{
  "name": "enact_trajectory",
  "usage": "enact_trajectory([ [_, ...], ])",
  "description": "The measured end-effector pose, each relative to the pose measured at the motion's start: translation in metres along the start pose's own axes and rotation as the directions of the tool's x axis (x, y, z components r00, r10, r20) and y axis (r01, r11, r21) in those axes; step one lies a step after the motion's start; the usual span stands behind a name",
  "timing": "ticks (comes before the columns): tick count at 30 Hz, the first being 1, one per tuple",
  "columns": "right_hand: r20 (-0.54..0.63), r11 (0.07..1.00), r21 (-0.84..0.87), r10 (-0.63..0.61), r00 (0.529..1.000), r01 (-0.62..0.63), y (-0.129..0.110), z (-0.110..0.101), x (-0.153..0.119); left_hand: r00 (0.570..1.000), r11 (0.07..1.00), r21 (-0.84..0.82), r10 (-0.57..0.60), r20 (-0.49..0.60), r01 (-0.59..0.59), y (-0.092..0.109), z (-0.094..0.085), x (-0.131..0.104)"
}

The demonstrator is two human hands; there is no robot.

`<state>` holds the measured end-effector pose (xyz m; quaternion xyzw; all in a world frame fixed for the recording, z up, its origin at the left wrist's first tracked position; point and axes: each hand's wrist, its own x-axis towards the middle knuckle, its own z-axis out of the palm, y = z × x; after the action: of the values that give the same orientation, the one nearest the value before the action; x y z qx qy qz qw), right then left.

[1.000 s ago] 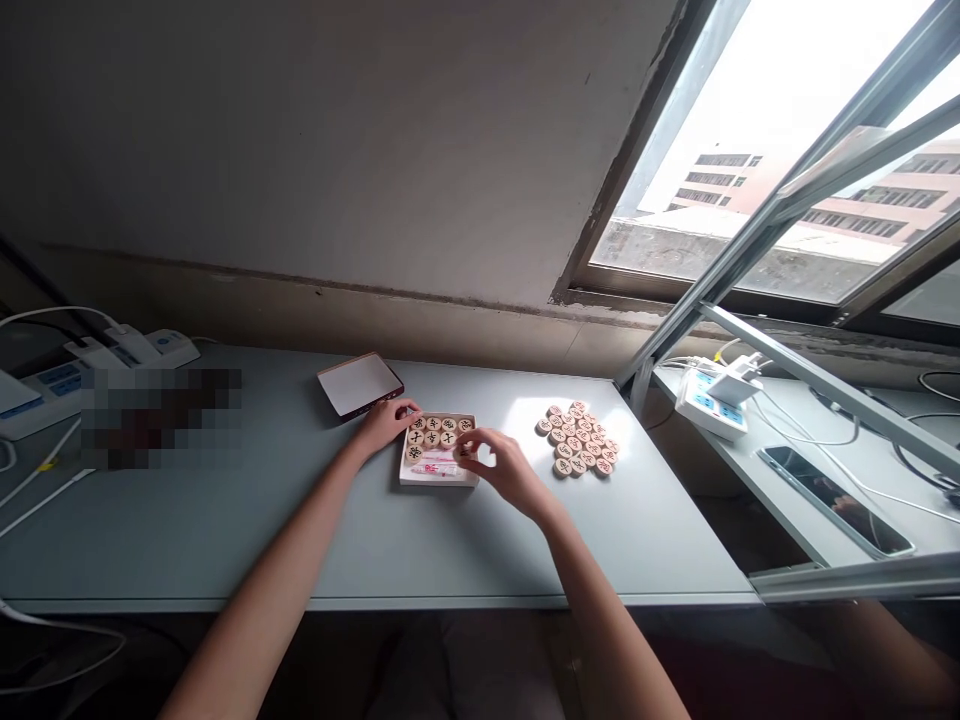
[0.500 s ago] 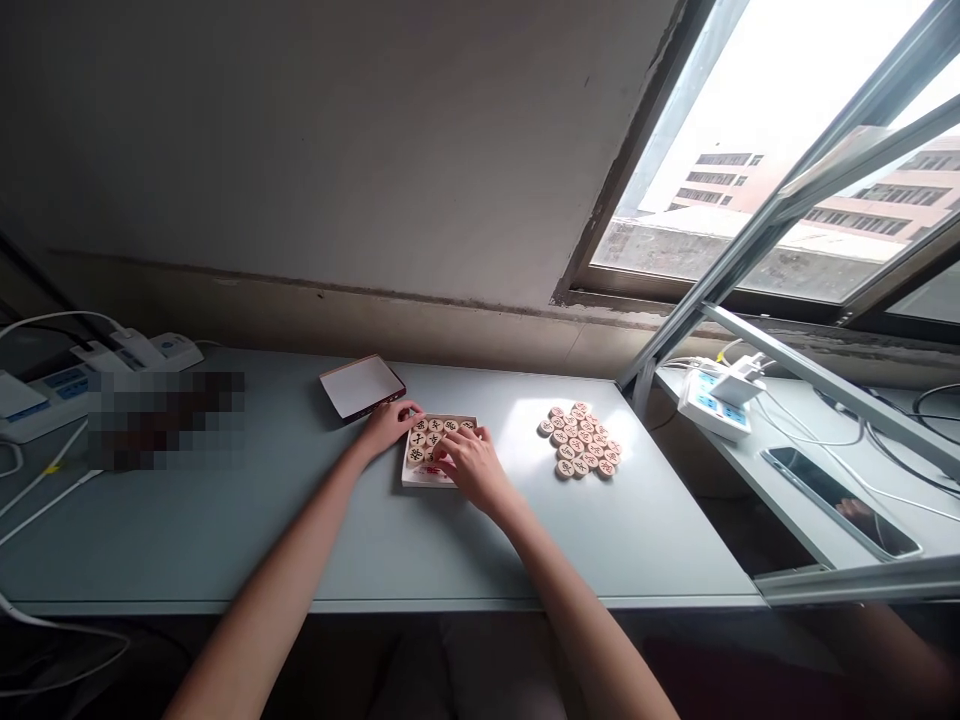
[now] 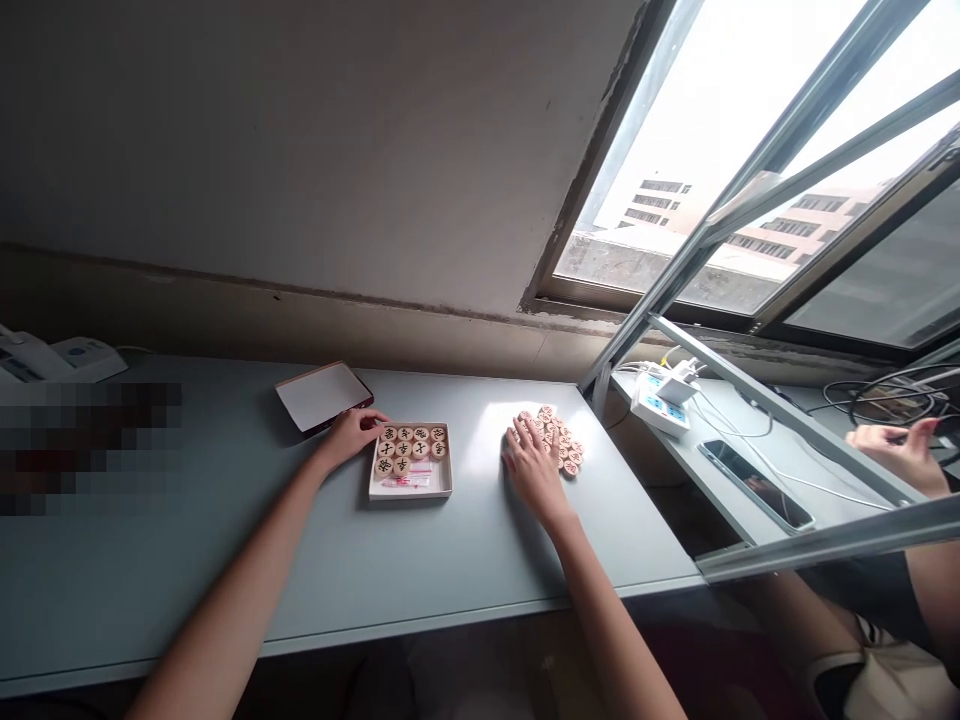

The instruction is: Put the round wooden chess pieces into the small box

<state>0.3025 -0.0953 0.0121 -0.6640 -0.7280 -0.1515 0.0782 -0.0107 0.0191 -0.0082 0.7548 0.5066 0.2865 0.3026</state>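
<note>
From the head view, my left hand touches the far-left corner of the white box on the desk; I cannot tell whether those fingers grip it. Inside sit round pieces. My right hand spreads released fingers over loose pieces.

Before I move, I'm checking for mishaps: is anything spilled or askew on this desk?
Nothing looks spilled. The lid beside the left hand lies askew to the white box, inside up. A pixelated patch hides part of the far left.
</note>
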Motion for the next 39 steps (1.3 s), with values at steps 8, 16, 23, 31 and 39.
enact_trajectory([
  [8,-0.019,0.918,0.392,-0.061,0.998,0.063,-0.024,-0.024,-0.008,0.994,1.0,0.011,-0.003,-0.109,0.004,0.007,0.002,-0.001],
  [16,-0.08,0.699,0.68,-0.228,0.97,0.22,-0.067,-0.039,0.028,0.987,0.991,0.106,0.092,-0.131,-0.079,0.008,0.009,0.0],
  [23,-0.004,0.757,0.581,-0.365,0.931,0.3,-0.089,-0.016,0.05,0.985,0.985,0.135,0.121,-0.12,-0.105,0.007,0.01,-0.002],
  [31,-0.038,0.821,0.466,-0.354,0.934,0.33,-0.085,-0.015,0.044,0.985,0.983,0.149,0.126,-0.116,-0.108,0.004,0.011,0.001],
  [39,-0.011,0.992,0.054,0.113,0.994,-0.112,-0.016,-0.01,0.023,0.983,0.98,0.161,0.139,-0.121,-0.118,0.004,0.011,0.0],
])
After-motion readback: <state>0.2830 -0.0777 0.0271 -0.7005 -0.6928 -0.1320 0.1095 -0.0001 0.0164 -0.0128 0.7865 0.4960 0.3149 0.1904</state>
